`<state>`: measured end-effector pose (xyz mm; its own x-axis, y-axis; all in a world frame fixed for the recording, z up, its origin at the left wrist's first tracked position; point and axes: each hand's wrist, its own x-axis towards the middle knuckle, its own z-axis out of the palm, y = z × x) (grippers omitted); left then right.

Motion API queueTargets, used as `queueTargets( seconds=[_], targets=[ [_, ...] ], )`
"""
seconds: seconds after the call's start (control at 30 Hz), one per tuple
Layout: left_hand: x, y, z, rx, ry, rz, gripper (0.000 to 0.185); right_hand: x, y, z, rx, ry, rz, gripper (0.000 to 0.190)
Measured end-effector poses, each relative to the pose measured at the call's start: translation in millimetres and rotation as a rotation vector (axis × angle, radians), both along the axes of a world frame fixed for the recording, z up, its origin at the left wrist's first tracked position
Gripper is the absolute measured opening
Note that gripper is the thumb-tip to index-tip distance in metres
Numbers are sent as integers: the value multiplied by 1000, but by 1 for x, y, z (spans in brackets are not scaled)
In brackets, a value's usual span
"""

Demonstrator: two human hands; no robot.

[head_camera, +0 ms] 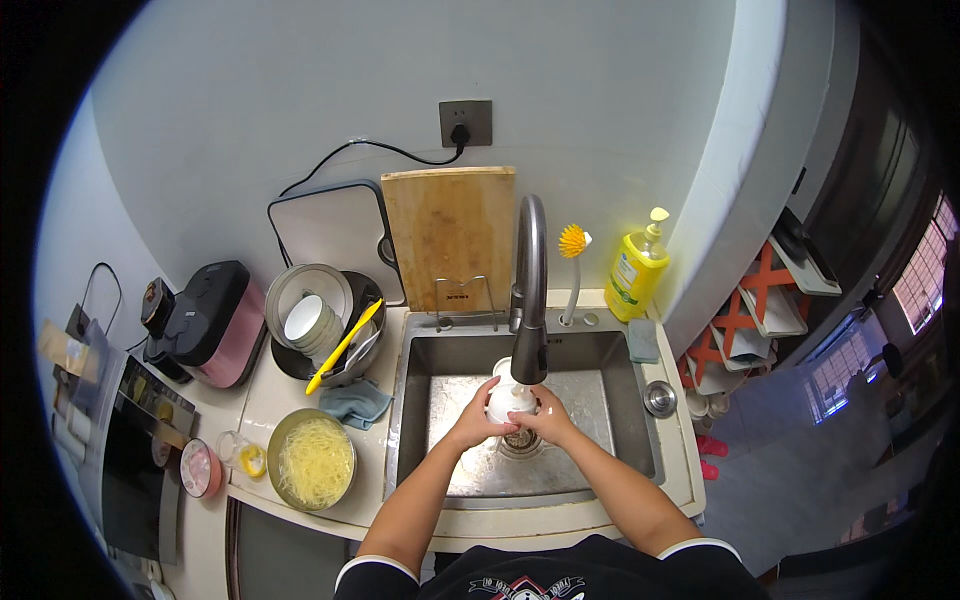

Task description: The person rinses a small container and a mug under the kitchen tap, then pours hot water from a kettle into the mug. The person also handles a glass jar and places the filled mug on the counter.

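Observation:
My left hand [478, 420] and my right hand [553, 418] grip a small round white vessel [511, 403] from both sides. They hold it under the spout of the dark metal faucet [531, 345], above the drain of the stainless steel sink [480, 469]. Water seems to run from the spout onto it. Another white piece shows just behind the vessel, partly hidden; whether it belongs to the vessel, I cannot tell.
Left of the sink stand a metal bowl of pale yellow shreds [316, 463], a blue cloth [356, 403] and a pan stacked with bowls [311, 322]. Behind are a wooden cutting board [450, 232], an orange dish brush [574, 241] and a yellow soap bottle [636, 277].

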<state>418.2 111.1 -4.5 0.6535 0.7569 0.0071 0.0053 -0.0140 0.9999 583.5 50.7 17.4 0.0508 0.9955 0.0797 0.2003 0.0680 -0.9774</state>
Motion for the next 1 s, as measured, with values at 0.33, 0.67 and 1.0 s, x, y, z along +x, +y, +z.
queueTargets(
  seconds=[0.33,0.67,1.0],
  targets=[
    [-4,-2,-1,10,-57,-36,106,15,24,-10,-259,313,85,46],
    [-10,-11,20,-96,-84,-61,117,11,18,-17,98,-14,-109,69],
    [-1,-15,10,-125,-139,-4,118,-14,18,-20,97,-211,-226,89]
  ],
)
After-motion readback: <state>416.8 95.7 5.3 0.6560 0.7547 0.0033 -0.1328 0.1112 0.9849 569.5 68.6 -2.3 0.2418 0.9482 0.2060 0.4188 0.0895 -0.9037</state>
